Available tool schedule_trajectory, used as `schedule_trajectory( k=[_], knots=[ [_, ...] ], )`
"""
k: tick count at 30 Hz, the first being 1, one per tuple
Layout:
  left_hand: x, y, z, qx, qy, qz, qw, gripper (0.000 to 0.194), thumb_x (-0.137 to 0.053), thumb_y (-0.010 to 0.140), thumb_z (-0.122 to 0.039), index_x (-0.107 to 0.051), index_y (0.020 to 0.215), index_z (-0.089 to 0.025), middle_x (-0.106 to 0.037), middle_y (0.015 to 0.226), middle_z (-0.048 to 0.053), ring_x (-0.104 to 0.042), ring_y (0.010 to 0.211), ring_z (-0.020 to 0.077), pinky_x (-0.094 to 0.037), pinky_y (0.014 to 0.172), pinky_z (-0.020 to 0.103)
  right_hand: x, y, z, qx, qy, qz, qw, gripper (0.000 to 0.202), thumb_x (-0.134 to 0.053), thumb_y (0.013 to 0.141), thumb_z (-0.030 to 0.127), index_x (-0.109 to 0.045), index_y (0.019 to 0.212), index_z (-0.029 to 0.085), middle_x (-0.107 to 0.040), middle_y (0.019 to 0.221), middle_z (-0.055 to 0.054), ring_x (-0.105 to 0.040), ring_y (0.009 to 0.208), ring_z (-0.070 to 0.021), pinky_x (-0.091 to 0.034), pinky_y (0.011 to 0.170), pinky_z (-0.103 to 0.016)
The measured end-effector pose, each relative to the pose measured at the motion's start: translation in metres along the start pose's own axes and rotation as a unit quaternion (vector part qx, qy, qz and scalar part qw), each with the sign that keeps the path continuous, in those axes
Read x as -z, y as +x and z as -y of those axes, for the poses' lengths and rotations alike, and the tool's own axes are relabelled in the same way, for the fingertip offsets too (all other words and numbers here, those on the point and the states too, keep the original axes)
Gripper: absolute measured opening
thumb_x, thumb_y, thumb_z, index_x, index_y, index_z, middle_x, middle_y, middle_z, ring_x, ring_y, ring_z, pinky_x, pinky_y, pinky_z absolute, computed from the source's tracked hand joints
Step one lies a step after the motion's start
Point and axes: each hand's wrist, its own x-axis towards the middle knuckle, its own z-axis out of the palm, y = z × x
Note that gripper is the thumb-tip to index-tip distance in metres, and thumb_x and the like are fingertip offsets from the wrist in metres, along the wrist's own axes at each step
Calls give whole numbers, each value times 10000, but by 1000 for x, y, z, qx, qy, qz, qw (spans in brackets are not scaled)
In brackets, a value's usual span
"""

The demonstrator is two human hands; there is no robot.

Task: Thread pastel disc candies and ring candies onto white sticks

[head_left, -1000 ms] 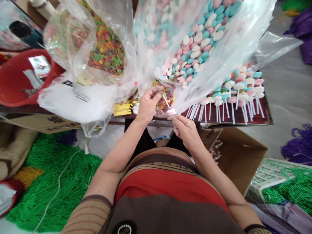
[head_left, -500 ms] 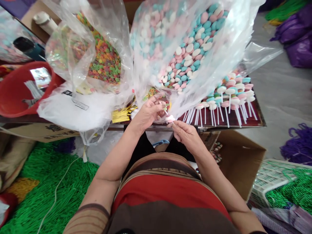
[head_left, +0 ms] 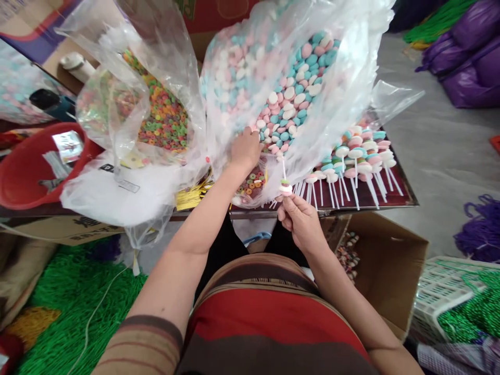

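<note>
My right hand (head_left: 300,216) is closed, pinching an upright white stick threaded with candy pieces (head_left: 286,186). A pale disc sits low on that stick with a green ring above it, and the bare end points up. My left hand (head_left: 246,148) is at the lower edge of a big clear bag of pink, blue and white candies (head_left: 299,112). Its fingertips are down among them, so I cannot make out whether they grip one. Just below the left hand, a small clear bag holds coloured candy rings (head_left: 253,183).
Several stacked candy sticks (head_left: 357,161) lie at the table's right end. A bag of candy rings (head_left: 167,114), yellow twist ties (head_left: 191,195) and a red basin (head_left: 23,156) are on the left. A cardboard box (head_left: 386,271) stands below right, beside a white basket (head_left: 433,297).
My left hand has left the stick and reached up to the candies in the big bag. The right hand still holds the stick, now upright, with a green ring visible on it.
</note>
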Motion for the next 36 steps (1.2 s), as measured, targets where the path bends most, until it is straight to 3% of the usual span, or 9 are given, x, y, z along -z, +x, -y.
schedule_trajectory(
  k=[5, 9, 14, 21, 25, 28, 31, 33, 36],
  knots=[
    [-2, 9, -9, 1, 125, 64, 990, 377, -490, 1009, -124, -701, 1318, -84, -583, 1480, 243, -627, 1265, 348, -516, 1032, 416, 6, 0, 2, -4, 13, -16, 1000, 497, -819, 789, 662, -681, 885, 195, -540, 547, 67, -315, 413, -44, -182, 401, -204],
    [4, 4, -10, -27, 148, 78, 986, 434, -399, 1006, -84, -717, 1301, -111, -567, 1510, 223, -593, 1320, 344, -508, 1057, 422, 7, 2, 3, 1, 16, -18, 1000, 494, -812, 793, 659, -679, 885, 192, -540, 541, 65, -310, 414, -45, -164, 405, -206],
    [10, 13, -7, -21, 153, 113, 981, 480, -355, 1009, -84, -697, 1346, -73, -620, 1445, 245, -662, 1242, 356, -523, 1020, 435, 5, -1, 3, 8, 11, -11, 1000, 492, -801, 807, 661, -680, 887, 191, -543, 543, 64, -304, 413, -40, -158, 412, -206],
    [12, 27, -7, -10, 194, 170, 966, 456, -546, 989, -221, -683, 1396, -66, -616, 1494, 250, -673, 1274, 356, -538, 1008, 383, 7, -2, 1, -1, 5, -27, 1000, 496, -804, 794, 662, -693, 898, 190, -527, 544, 67, -293, 412, -44, -153, 413, -211],
    [14, 32, -8, -7, 188, 196, 962, 404, -587, 936, -174, -753, 1291, -77, -718, 1354, 233, -701, 1239, 354, -547, 971, 373, 8, -3, -1, -3, 1, -27, 1000, 500, -800, 795, 667, -699, 908, 190, -533, 547, 63, -306, 416, -50, -161, 413, -214],
    [17, 26, 2, -27, 141, 146, 979, 354, -604, 910, -183, -801, 1194, -106, -766, 1250, 199, -724, 1169, 331, -542, 944, 354, 9, -2, 2, 0, -2, -30, 1000, 503, -807, 788, 671, -699, 894, 191, -530, 548, 62, -312, 423, -52, -162, 415, -216],
    [19, 7, 15, -37, 5, 41, 998, 317, -580, 939, -235, -813, 1129, -135, -805, 1105, 130, -732, 1053, 266, -529, 918, 318, 8, 6, 9, 20, -6, -31, 999, 480, -819, 787, 650, -700, 874, 193, -538, 567, 56, -303, 435, -52, -159, 416, -225],
    [19, -16, 21, -32, -122, -6, 992, 314, -582, 951, -260, -796, 1156, -157, -812, 1036, 70, -720, 954, 204, -522, 879, 274, 3, 16, 15, 40, -5, -34, 999, 457, -845, 773, 621, -701, 858, 195, -548, 595, 55, -289, 438, -45, -165, 414, -230],
    [17, -55, 19, -36, -289, -10, 957, 281, -641, 937, -316, -786, 1134, -178, -805, 953, 24, -689, 828, 149, -515, 788, 233, -7, 34, 23, 84, -7, -58, 995, 400, -878, 754, 556, -723, 879, 209, -581, 667, 46, -332, 474, -50, -216, 421, -223]
  ],
)
